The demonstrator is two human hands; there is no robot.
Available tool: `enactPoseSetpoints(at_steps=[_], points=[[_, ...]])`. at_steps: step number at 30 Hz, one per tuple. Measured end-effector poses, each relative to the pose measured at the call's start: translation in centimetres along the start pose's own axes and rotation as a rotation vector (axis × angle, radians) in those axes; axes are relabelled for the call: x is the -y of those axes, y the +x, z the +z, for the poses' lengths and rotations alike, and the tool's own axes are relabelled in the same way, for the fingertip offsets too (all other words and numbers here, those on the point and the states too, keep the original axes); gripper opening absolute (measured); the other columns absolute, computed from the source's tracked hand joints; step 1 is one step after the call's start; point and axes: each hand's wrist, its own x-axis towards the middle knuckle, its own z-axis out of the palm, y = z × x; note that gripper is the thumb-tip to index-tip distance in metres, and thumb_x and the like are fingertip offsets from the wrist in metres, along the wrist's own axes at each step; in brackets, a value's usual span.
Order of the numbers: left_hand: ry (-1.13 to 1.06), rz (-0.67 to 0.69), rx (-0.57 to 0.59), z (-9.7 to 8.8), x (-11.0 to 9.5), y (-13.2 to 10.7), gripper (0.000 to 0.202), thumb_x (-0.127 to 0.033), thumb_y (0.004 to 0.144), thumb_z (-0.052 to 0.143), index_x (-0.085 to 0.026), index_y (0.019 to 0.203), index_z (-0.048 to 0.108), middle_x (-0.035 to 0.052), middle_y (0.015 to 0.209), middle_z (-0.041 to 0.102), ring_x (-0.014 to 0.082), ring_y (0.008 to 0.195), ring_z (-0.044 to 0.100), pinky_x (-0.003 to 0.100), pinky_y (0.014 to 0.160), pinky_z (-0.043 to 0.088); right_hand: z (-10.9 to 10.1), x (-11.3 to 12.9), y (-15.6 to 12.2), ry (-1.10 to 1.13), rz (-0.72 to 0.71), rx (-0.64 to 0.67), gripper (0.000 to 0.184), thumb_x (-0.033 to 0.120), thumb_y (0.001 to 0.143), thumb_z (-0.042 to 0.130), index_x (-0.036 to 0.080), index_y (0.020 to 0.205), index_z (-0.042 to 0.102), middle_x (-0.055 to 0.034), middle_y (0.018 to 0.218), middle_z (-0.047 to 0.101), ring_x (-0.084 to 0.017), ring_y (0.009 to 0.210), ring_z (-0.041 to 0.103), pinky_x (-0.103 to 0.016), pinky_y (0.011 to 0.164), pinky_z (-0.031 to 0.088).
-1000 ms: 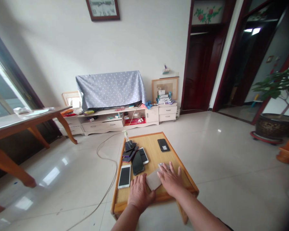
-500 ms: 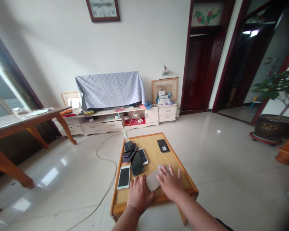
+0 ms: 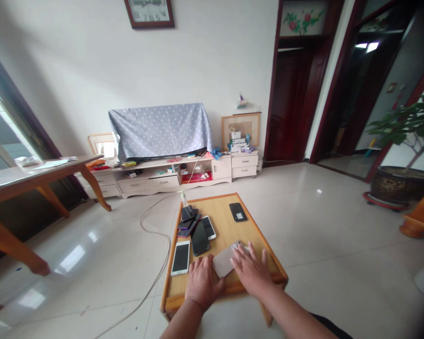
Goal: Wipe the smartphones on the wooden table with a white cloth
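A pale grey-pink phone [image 3: 223, 263] lies slantwise, back side up, near the front of the low wooden table [image 3: 222, 212]. My left hand [image 3: 202, 281] is closed on its left end, with the thumb along the near edge. Flat across the phone's right part is my right hand [image 3: 250, 268], its fingers spread. A small whitish patch shows by the right fingertips; I cannot tell whether it is a wipe. Left of the phone are a white phone [image 3: 180, 258] with a dark screen and a larger black phone [image 3: 199, 239].
Another white phone [image 3: 208, 228] lies partly beneath the black one. Several dark phones [image 3: 188, 223] are piled near a clear pump bottle [image 3: 183, 198]. A black phone [image 3: 238, 213] rests at the back right. A cable [image 3: 162, 234] runs along the floor.
My right hand has shifted slightly to the right over the phone, so more of its far corner shows. My left hand keeps its hold. The view has tilted a little.
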Motion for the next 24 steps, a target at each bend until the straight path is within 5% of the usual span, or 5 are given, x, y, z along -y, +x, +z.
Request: enactPoseSetpoints(at_steps=[6, 16, 24], points=[[-0.019, 0.013, 0.020, 0.0, -0.1, 0.1, 0.043, -0.042, 0.077, 0.061, -0.025, 0.117, 0.053, 0.0062, 0.110, 0.065, 0.0254, 0.110, 0.054, 0.037, 0.098, 0.034, 2.8, 2.4, -4.6, 0.087, -0.261, -0.025, 0.059, 0.059, 0.102, 0.011, 0.040, 0.152, 0.035, 0.0039, 0.158, 0.036, -0.027, 0.153, 0.008, -0.064, 0.118, -0.009], [-0.023, 0.017, -0.004, 0.3, -0.1, 0.2, 0.050, -0.039, 0.070, 0.064, -0.026, 0.117, 0.053, 0.0058, 0.114, 0.063, 0.0266, 0.112, 0.052, 0.039, 0.100, 0.034, 1.1, -3.2, -1.5, -0.057, 0.065, -0.098, 0.070, 0.066, 0.098, 0.012, 0.030, 0.155, 0.030, 0.0021, 0.161, 0.027, -0.031, 0.153, -0.001, -0.066, 0.117, -0.009], [-0.027, 0.005, 0.014, 0.7, 0.2, 0.2, 0.052, -0.044, 0.077, 0.061, -0.023, 0.124, 0.051, 0.0080, 0.118, 0.063, 0.0274, 0.114, 0.053, 0.040, 0.102, 0.034, 1.9, 1.4, -4.7, 0.119, -0.280, -0.032, 0.057, 0.054, 0.103, 0.010, 0.039, 0.148, 0.042, 0.0041, 0.155, 0.041, -0.027, 0.152, 0.011, -0.063, 0.118, -0.009]])
